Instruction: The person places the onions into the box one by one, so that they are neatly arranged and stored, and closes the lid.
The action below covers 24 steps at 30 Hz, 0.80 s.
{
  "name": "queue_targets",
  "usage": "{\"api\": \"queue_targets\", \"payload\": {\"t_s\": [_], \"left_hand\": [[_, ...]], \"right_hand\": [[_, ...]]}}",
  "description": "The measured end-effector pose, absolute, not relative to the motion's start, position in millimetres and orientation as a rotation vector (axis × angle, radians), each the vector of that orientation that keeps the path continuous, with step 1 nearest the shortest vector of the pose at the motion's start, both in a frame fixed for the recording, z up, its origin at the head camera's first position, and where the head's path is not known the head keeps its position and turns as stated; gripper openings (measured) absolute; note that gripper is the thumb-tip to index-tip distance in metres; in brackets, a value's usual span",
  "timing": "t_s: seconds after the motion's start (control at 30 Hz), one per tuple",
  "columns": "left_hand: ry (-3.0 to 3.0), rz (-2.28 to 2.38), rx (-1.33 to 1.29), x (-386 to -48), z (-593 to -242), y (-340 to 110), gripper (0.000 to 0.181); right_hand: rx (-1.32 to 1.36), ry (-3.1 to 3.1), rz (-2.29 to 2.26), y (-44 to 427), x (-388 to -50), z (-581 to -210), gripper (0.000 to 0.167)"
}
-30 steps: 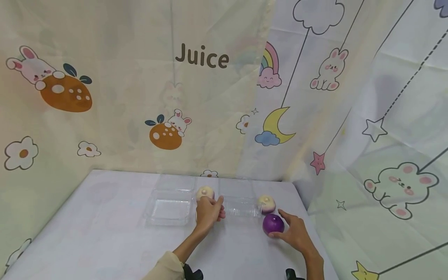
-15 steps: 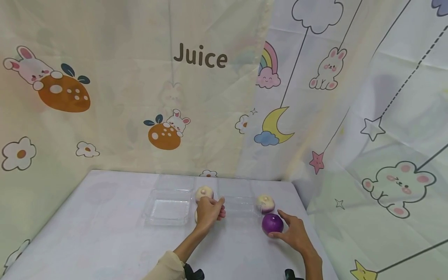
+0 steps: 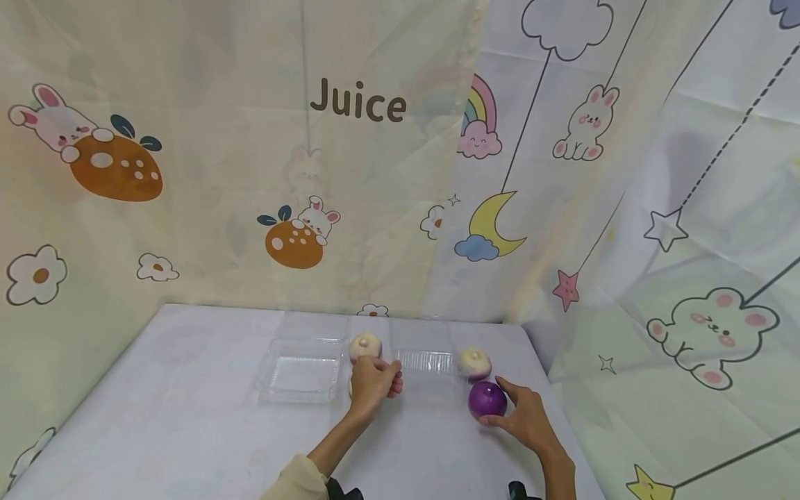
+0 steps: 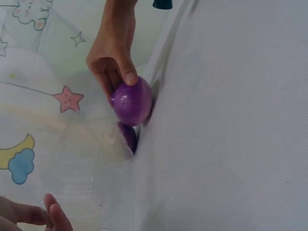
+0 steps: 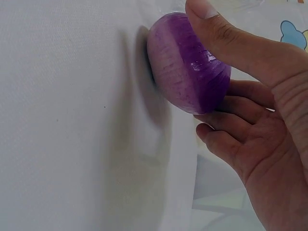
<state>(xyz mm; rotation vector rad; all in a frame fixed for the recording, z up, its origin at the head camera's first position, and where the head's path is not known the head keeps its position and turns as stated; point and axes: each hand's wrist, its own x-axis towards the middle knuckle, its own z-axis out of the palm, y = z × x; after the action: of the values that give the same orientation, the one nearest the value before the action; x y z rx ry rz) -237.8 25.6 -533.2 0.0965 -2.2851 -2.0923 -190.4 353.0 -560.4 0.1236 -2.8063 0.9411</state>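
Observation:
My right hand (image 3: 528, 417) grips a round purple onion (image 3: 487, 400), thumb on one side and fingers on the other; the right wrist view shows the onion (image 5: 185, 65) against the fingers. Behind it sits a pale-topped purple onion (image 3: 475, 363), beside a clear plastic container (image 3: 428, 362). At that container's left edge, my left hand (image 3: 371, 385) pinches the thin plastic between thumb and forefinger; its fingertips also show low in the left wrist view. Another pale-topped onion (image 3: 365, 345) lies just beyond the left hand, and a pale thing is mostly hidden behind that hand.
A second clear container (image 3: 303, 376), its lid folded back, stands on the white table (image 3: 206, 417) to the left. Patterned cloth (image 3: 219, 173) hangs behind the table and along its right side. Dark objects show at the near edge by both wrists.
The clear container at my left hand has changed its tilt, its ridged part now showing farther back. The left hand has shifted very slightly; the right hand and its onion stay put.

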Motion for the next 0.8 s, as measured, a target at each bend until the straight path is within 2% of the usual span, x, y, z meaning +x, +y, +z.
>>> {"api": "queue_targets", "payload": {"t_s": [0.8], "left_hand": [[-2.287,-2.051,0.114,-225,-547,28,0.024]], "right_hand": [[0.108,-2.791,1.022,353,-194,-566,0.098]]}}
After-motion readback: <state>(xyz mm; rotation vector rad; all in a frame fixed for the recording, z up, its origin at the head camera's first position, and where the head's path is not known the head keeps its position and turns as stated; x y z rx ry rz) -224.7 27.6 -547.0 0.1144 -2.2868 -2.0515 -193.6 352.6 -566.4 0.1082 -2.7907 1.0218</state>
